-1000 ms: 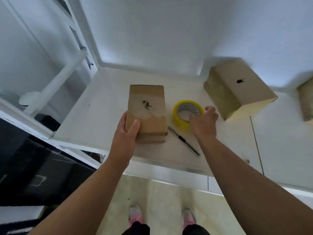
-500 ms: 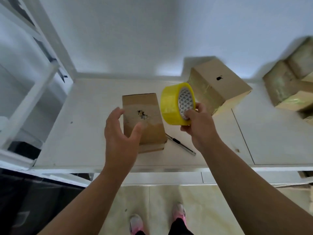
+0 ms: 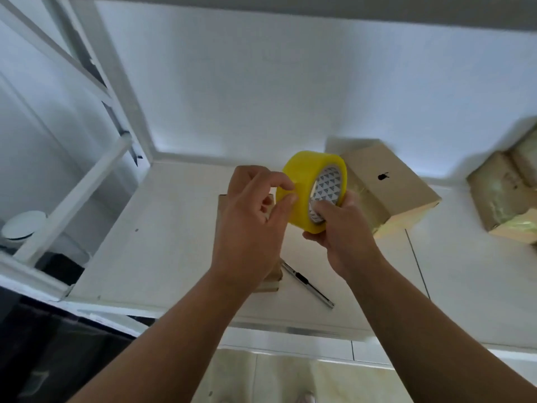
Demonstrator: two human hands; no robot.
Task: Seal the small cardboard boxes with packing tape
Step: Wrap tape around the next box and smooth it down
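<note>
A yellow roll of packing tape (image 3: pixel 305 181) is held up in the air in front of me. My right hand (image 3: pixel 338 228) grips it from below, with fingers hooked into its patterned core. My left hand (image 3: pixel 252 216) is at the roll's left side, thumb and forefinger pinching at its outer surface. The small cardboard box (image 3: pixel 271 282) lies on the white table (image 3: pixel 162 242) beneath my hands, mostly hidden by my left hand and wrist.
A utility knife (image 3: pixel 308 285) lies on the table right of the small box. A larger cardboard box (image 3: pixel 389 184) with a black mark stands behind the tape. Taped boxes (image 3: pixel 505 196) are stacked at the far right. A white frame stands at the left.
My right hand picked the tape roll up off the table and raised it. My left hand let go of the small box and came up to the roll's edge.
</note>
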